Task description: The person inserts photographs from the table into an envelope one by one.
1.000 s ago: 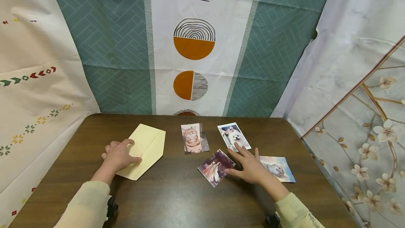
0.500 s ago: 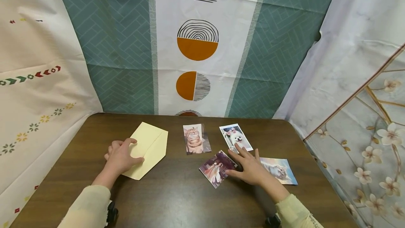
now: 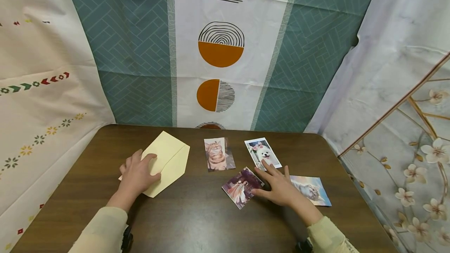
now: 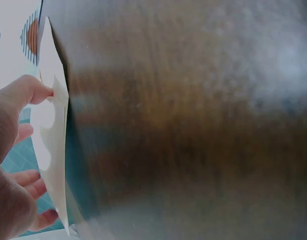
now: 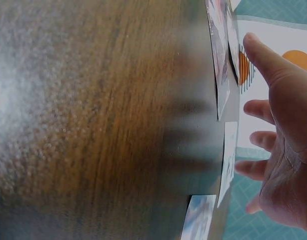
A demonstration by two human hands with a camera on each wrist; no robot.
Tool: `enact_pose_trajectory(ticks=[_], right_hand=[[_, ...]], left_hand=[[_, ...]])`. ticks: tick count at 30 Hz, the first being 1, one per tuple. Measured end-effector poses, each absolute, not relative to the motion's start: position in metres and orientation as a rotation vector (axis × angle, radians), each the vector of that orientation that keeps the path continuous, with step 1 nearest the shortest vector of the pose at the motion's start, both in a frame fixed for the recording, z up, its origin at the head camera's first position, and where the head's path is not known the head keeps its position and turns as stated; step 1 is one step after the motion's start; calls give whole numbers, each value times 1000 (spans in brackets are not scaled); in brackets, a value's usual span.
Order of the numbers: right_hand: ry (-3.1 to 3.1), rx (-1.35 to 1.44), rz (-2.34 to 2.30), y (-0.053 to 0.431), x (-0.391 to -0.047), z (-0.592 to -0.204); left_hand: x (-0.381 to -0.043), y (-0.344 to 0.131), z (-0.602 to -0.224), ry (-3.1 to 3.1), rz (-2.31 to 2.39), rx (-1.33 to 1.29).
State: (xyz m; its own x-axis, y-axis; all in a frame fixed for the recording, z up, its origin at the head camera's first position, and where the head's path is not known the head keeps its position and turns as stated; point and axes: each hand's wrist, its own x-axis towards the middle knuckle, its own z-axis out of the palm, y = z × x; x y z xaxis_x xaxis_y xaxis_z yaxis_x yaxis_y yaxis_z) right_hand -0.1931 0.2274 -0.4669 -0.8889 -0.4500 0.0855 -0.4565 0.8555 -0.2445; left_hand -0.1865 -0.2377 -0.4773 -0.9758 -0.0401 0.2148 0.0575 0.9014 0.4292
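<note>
A pale yellow envelope [image 3: 174,153] lies at the left of the table, its pointed side away from me. My left hand [image 3: 136,175] rests on its left part, thumb and fingers spread; in the left wrist view the thumb [image 4: 41,91] touches the paper. My right hand [image 3: 277,186] hovers with spread fingers over several picture cards. Nearest are a purple card with a robed figure [image 3: 240,190] beside the thumb and a white dog photo [image 3: 261,153] at the fingertips. A blue card with a grey cat [image 3: 312,190] is partly behind the hand.
An orange cat card [image 3: 215,155] overlaps a darker card [image 3: 229,159] at the back middle. The brown wooden table [image 3: 197,218] ends at patterned cloth hangings [image 3: 140,50] behind and on both sides.
The left hand and the envelope have shifted slightly away and to the right. The right hand stays over the cards. The head view has turned a little left.
</note>
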Motion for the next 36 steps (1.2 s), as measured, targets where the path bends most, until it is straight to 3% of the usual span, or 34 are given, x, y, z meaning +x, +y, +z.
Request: enact_pose_trajectory(ticks=[36], right_hand=[[-2995,783,380,218,-202,-464]], left_hand=[[-185,-225,-480,-2702,-522,-64]])
